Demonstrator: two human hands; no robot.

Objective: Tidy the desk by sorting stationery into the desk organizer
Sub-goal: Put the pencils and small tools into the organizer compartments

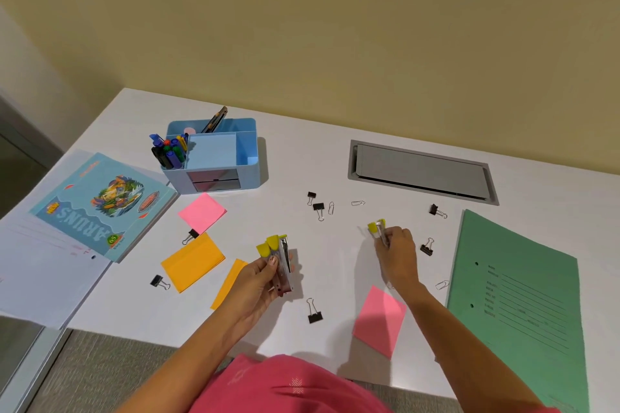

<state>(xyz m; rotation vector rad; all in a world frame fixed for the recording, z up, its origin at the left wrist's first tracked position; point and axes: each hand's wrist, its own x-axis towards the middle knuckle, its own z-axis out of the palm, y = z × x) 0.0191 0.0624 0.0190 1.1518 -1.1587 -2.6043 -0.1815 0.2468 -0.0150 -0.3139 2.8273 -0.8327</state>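
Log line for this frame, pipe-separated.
left hand: holds yellow stapler | right hand: grips second yellow stapler | desk organizer: pens in | binder clips, sticky notes: loose on desk

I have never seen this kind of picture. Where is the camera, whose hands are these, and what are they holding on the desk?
No machine here: these are a person's bare hands. The single picture comes from a camera worn on the head, looking down at a white desk. The left hand grips yellow-tipped metal staplers, apparently two. The right hand grips another stapler near the desk. Around lie black binder clips, paper clips, pink sticky notes, orange sticky notes and a green folder. The blue desk organizer behind holds pens.
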